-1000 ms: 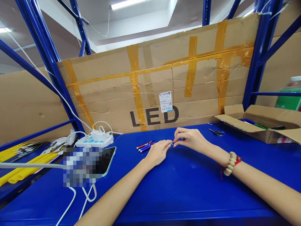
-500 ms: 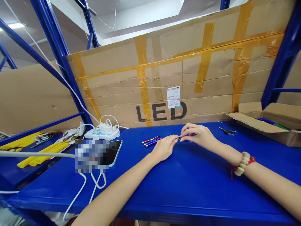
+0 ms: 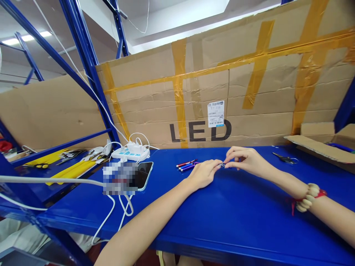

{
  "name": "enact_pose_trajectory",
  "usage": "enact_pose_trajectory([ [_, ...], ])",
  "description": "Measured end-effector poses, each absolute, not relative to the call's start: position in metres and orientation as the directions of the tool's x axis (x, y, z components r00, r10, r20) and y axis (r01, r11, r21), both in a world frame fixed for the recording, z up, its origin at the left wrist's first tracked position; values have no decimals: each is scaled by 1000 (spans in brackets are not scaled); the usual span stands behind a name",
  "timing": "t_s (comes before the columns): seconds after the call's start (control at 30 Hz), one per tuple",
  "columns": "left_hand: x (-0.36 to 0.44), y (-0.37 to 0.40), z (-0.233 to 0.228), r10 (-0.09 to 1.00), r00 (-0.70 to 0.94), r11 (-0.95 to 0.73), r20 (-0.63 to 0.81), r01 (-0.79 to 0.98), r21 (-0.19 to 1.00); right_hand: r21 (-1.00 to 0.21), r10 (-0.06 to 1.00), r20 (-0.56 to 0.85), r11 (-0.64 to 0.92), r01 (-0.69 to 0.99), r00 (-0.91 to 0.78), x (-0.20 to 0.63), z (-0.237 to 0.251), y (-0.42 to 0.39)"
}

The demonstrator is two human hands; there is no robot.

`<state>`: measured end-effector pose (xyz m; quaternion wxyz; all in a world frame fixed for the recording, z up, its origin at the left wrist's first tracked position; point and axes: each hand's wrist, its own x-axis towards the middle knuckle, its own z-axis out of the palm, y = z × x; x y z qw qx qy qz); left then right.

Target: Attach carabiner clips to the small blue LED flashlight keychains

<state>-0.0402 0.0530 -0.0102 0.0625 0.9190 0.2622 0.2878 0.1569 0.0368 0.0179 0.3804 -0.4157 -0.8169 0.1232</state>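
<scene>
My left hand (image 3: 203, 173) rests low over the blue tabletop, its fingers closed and reaching right. At its fingertips is a small shiny metal piece (image 3: 222, 165), too small to make out fully. The thumb and fingertips of my right hand (image 3: 248, 159) pinch the same piece from the other side. Just left of my left hand lie slim pen-like metal tubes: a red one (image 3: 186, 163), with a blue one (image 3: 185, 166) and a purple one (image 3: 190, 167) beside it. My left hand partly hides the purple tube.
On the left are a phone (image 3: 145, 173) and a white power strip (image 3: 130, 153) with cables. Scissors (image 3: 285, 159) lie at the right, near an open cardboard box (image 3: 321, 149). A tall cardboard sheet (image 3: 155, 111) closes off the back. Yellow tubing (image 3: 73, 173) lies on the neighbouring shelf.
The whole view has shifted, so things sit further right in the picture. Both hands keep meeting at the small metal piece, with little change in their grip.
</scene>
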Motion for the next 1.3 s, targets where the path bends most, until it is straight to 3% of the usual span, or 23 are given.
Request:
enact_pose_trajectory([
  [0.3, -41, 53, -10, 504, 706, -864, 497, 416, 285, -556, 779, 519, 620, 553, -352, 154, 16, 35],
  [0.63, -44, 54, -17, 418, 710, -896, 567, 423, 132, -702, 798, 533, 602, 380, -280, 149, 9, 35],
  [0.87, -43, 52, -16, 412, 662, -905, 625, 376, 199, -735, 822, 521, 569, 369, -229, 148, 3, 38],
  [1.1, -43, 49, -15, 531, 625, -847, 573, 420, 327, -813, 912, 370, 409, 414, -175, 142, 9, 31],
  [1.3, -43, 53, -18, 458, 610, -886, 647, 374, 275, -934, 985, 48, 102, 343, -164, 144, 8, 28],
])
